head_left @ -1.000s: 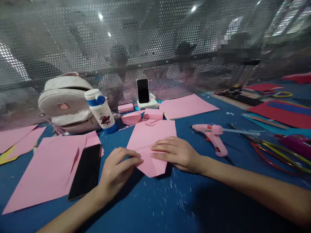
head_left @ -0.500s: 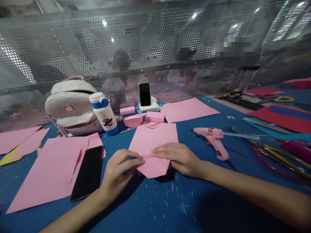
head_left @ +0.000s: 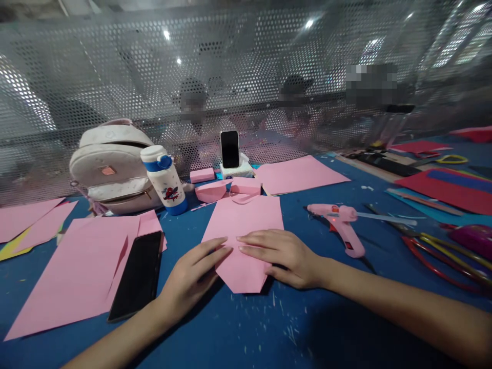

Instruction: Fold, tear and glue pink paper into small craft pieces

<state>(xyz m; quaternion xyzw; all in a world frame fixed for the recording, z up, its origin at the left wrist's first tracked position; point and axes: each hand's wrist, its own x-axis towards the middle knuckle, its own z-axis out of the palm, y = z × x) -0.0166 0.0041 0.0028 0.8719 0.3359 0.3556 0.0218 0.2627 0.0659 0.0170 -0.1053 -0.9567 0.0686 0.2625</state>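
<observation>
A pink paper sheet (head_left: 246, 220) lies on the blue table (head_left: 246, 328) in front of me, its near corners folded in to a blunt point. My left hand (head_left: 192, 274) rests on its left fold with fingers stretched flat. My right hand (head_left: 280, 253) lies flat on the right fold, fingertips meeting the left hand's at the centre line. Both hands press the paper down and hold nothing.
A black phone (head_left: 136, 274) lies on larger pink sheets (head_left: 73, 271) at left. A bottle (head_left: 163, 179), a white backpack (head_left: 109, 166), a propped phone (head_left: 229, 149) and small pink boxes (head_left: 226, 187) stand behind. A pink glue gun (head_left: 340, 223), scissors (head_left: 442, 246) and red sheets (head_left: 449, 184) lie right.
My left hand has gone from pinching the paper's left edge to lying flat on it. The near end of the sheet now lies flatter and reaches closer to me.
</observation>
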